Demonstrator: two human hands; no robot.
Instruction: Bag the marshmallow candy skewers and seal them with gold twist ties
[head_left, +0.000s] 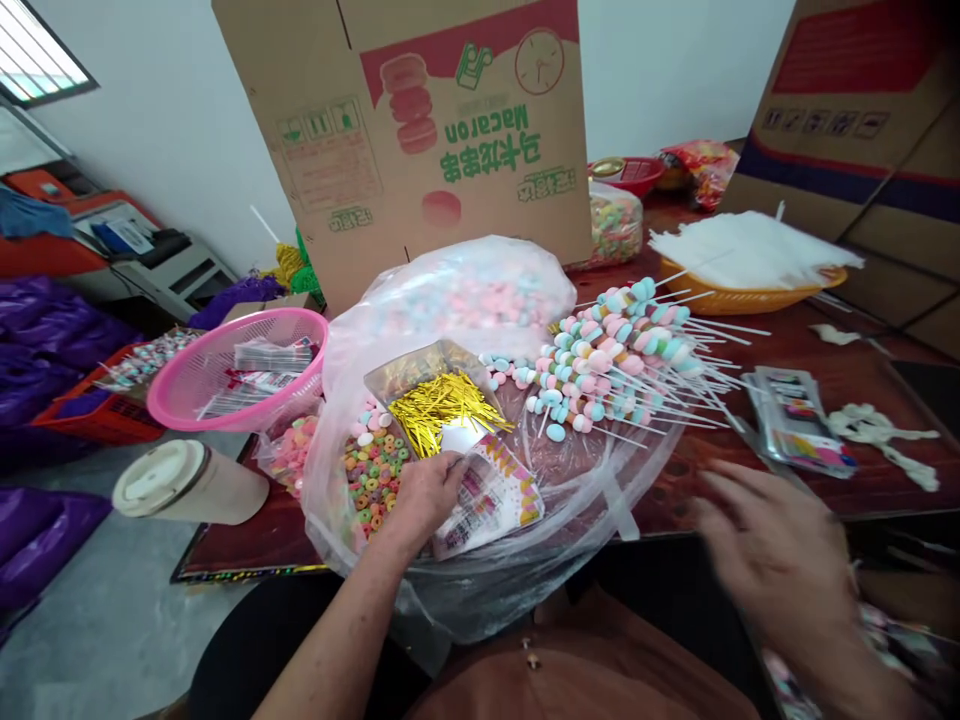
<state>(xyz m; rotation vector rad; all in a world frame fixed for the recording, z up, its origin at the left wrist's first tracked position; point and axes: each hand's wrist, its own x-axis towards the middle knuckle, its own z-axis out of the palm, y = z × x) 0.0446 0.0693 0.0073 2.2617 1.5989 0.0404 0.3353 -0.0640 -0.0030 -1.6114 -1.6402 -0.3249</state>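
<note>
My left hand [431, 495] pinches the edge of a printed plastic packaging bag [499, 500], white with pink, purple and yellow print. The bag lies over the front of a clear plastic sheet. Just behind it is an open box of gold twist ties [442, 405]. Colourful cereal rings [375, 475] lie left of the bag. A pile of marshmallow skewers [615, 360], pink, blue and white, rests behind and to the right. Blurred by motion, my right hand [772, 545] is over the table's front edge with fingers apart, and nothing shows in it.
A large cardboard box [457, 220] stands at the back, behind a bag of marshmallows [465, 290]. At left are a pink basket [307, 385] and a lidded cup [232, 485]. Flat plastic packets [799, 420] lie right, before an orange basket [735, 298] with white sheets.
</note>
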